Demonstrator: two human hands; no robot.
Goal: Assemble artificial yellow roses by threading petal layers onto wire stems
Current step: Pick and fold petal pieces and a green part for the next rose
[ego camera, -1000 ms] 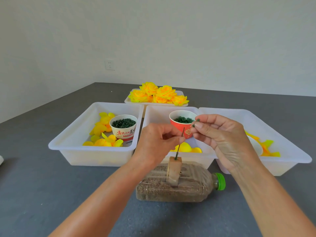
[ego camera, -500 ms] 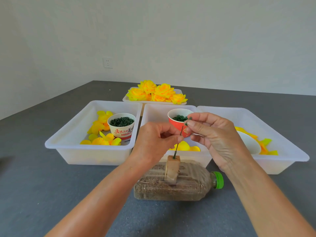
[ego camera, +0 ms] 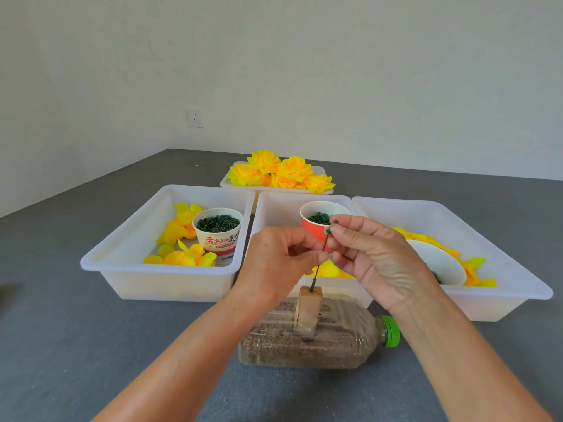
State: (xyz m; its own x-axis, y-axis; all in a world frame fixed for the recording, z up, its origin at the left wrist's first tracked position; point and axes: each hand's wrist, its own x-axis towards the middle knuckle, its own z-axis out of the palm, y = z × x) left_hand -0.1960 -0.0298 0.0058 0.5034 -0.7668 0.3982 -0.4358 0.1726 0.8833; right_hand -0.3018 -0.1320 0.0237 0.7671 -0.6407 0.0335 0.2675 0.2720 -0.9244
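A thin green wire stem [ego camera: 318, 267] stands tilted in a small wooden block [ego camera: 308, 309] fixed on a sand-filled plastic bottle [ego camera: 307, 342] lying on its side. My left hand [ego camera: 278, 260] pinches the stem at mid-height. My right hand [ego camera: 374, 260] holds a small green ring [ego camera: 329, 230] at the stem's top end, with another green piece [ego camera: 334, 222] at its fingertips. Loose yellow petals [ego camera: 182, 239] lie in the left tray [ego camera: 122, 254], and more yellow petals [ego camera: 327, 269] show behind my hands in the middle tray [ego camera: 274, 208].
A white cup of green parts [ego camera: 217, 229] stands in the left tray, a red cup of green rings [ego camera: 313, 223] in the middle tray. The right tray [ego camera: 502, 284] holds a white bowl [ego camera: 438, 266] and petals. Finished yellow roses [ego camera: 280, 172] fill a far tray.
My right hand has brought the green ring down onto the top of the stem. The left hand keeps its pinch on the stem. The camera has tilted slightly.
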